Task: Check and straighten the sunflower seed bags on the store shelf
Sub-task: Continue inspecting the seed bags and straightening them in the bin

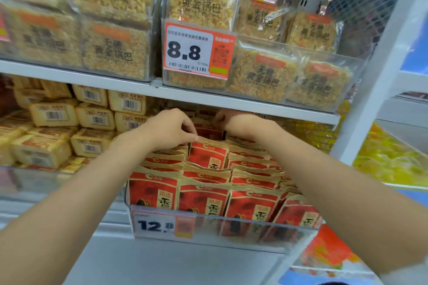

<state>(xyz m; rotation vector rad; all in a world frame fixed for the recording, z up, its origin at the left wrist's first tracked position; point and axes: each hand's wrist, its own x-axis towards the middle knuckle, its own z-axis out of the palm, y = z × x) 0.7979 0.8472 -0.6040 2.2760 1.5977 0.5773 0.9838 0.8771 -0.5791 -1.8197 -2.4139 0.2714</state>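
Sunflower seed bags (203, 199), red with tan top edges, stand in tight rows inside a clear bin (231, 236) on the lower shelf, beneath and in front of both hands. The left hand (171, 129) has its thumb and fingertips curled together, pinching the top edge of one raised bag (207, 155) in the middle rows. That bag stands upright and higher than the bags on either side of the pinch.

Just right of this grip and further back, the right hand (234, 120) reaches under the upper shelf board (254, 105) into the rear rows. Its fingers curl down among the bags there, but whether they hold one I cannot tell.

Nearer the person than both hands, a price tag (155, 224) reading 12.8 sits on the bin's front wall. To the left of the left hand, yellow packets (53, 115) with barcodes lie piled. Above both hands, on the upper shelf, sit clear snack packs (203, 0) and an orange tag (185, 52) reading 8.8.
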